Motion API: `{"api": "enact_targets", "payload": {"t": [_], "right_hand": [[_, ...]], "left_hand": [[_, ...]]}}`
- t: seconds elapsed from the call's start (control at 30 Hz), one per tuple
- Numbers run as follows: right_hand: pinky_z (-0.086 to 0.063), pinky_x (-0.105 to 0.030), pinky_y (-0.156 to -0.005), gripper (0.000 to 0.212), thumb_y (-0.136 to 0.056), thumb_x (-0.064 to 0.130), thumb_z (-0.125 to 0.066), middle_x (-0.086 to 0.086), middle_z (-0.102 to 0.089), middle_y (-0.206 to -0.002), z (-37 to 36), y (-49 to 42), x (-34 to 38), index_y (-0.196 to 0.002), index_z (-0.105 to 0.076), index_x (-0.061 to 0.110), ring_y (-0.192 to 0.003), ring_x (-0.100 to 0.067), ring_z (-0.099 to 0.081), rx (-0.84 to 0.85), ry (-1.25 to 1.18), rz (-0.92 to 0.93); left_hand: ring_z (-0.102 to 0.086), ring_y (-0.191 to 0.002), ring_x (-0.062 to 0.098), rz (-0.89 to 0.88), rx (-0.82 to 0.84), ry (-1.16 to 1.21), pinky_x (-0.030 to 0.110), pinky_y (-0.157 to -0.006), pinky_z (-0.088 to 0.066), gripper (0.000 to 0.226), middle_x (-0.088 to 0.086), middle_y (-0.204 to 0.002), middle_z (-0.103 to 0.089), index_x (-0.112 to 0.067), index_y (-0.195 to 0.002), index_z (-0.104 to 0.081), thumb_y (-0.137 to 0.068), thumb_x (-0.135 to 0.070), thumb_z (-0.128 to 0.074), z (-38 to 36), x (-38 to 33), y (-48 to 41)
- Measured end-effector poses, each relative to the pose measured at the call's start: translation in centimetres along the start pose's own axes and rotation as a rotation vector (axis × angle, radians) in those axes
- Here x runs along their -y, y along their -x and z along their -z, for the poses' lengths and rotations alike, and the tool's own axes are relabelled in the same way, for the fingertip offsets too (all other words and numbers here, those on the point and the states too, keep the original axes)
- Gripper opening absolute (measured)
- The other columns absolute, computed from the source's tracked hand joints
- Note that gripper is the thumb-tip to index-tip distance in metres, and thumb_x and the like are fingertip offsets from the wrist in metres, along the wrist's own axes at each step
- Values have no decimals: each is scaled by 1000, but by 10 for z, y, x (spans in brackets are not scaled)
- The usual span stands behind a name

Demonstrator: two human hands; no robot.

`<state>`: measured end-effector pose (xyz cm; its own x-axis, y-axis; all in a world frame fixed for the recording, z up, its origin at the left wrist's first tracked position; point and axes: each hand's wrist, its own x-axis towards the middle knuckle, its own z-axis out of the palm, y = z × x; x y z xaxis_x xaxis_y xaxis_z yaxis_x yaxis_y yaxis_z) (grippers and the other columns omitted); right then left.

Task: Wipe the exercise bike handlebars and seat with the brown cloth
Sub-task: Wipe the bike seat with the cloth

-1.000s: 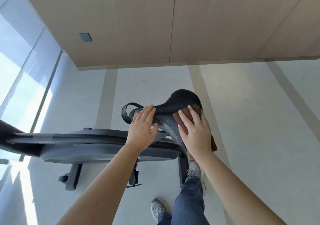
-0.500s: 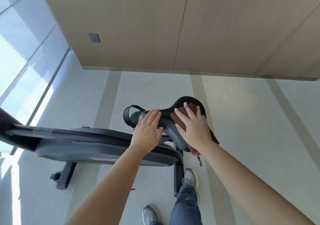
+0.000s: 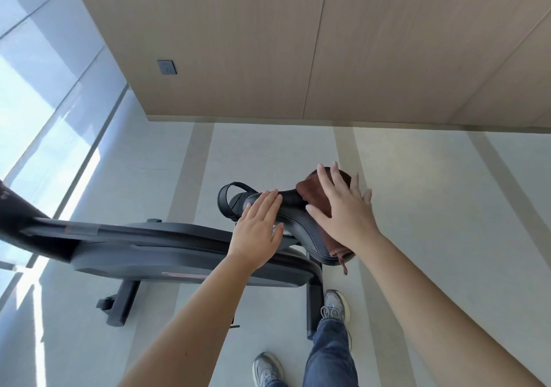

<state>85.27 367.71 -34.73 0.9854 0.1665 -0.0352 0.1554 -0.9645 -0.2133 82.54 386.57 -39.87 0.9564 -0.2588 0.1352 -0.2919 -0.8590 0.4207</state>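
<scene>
A grey sneaker [image 3: 334, 304] stands below the grips, beside the exercise bike [image 3: 179, 252]. The left grip [image 3: 258, 231] lies flat on the narrow front of the black seat [image 3: 301, 227], fingers straight and together. Just to its right, the right grip [image 3: 343, 207] presses the brown cloth [image 3: 313, 193] onto the seat's wide rear with straight, spread fingers. A cloth end hangs below its wrist. A strapped pedal [image 3: 231, 203] sits beyond the left grip.

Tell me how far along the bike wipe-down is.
In hand: the seat. The right hand presses the brown cloth flat on its wide end, while the left hand rests on its narrow end. Done: nothing visible proves any part finished. Left: the handlebars are not clearly in view, so whether they were wiped cannot be told.
</scene>
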Motion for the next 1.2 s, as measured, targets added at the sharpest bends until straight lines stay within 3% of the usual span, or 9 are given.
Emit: {"api": "enact_targets", "payload": {"t": [0.07,0.17,0.37,0.6,0.77,0.9,1.2], "right_hand": [[-15,-62,-107,62,-94,45,-33,3,-6,-157,1,3,0,-145,-5,27,-141,-37,-4,-62,39,93],[-19,-61,-108,52,-96,39,-31,6,-2,-157,-6,3,-6,-144,-15,30,-143,-32,2,33,44,196],[-17,-66,-104,64,-86,63,-31,8,15,-155,-8,-14,-8,-140,-4,45,-142,-28,11,134,56,133],[-15,-68,-103,75,-84,63,-40,2,19,-154,-7,8,-6,-142,3,42,-141,-33,14,144,80,102],[-22,-64,-103,67,-87,55,-44,-2,8,-156,-8,11,0,-142,-7,44,-140,-40,0,59,-21,-54],[-35,-56,-99,66,-85,49,-51,-2,-7,-156,-10,18,1,-141,-19,40,-136,-38,-17,-31,-3,-28],[-43,-49,-85,59,-80,32,-60,-11,-38,-144,-10,34,7,-135,-41,29,-111,-38,-43,-148,-26,-16]], "left_hand": [[-11,-140,12,6,-23,12,37,-115,-11,53,-2,-152,-21,-13,-143,-26,-94,-25,-44,0,-1,0],[-12,-140,13,16,-34,30,37,-114,-10,52,-1,-152,-22,-12,-142,-27,-94,-23,-44,-1,-5,1],[-6,-141,12,20,4,4,38,-115,-8,53,-2,-153,-17,-13,-144,-21,-96,-28,-38,0,-4,0],[-1,-141,11,41,35,-15,37,-115,-4,55,-2,-154,-12,-14,-145,-16,-97,-30,-36,-1,-8,1],[-1,-141,11,48,44,-13,38,-114,-4,56,-2,-155,-11,-14,-145,-15,-97,-31,-36,0,-8,1],[-2,-141,14,80,25,12,41,-114,-6,55,0,-154,-13,-12,-144,-19,-96,-30,-39,-1,-13,-1],[-6,-141,17,132,16,76,43,-114,-8,52,5,-153,-17,-9,-141,-28,-95,-29,-41,7,-26,-1]]}}
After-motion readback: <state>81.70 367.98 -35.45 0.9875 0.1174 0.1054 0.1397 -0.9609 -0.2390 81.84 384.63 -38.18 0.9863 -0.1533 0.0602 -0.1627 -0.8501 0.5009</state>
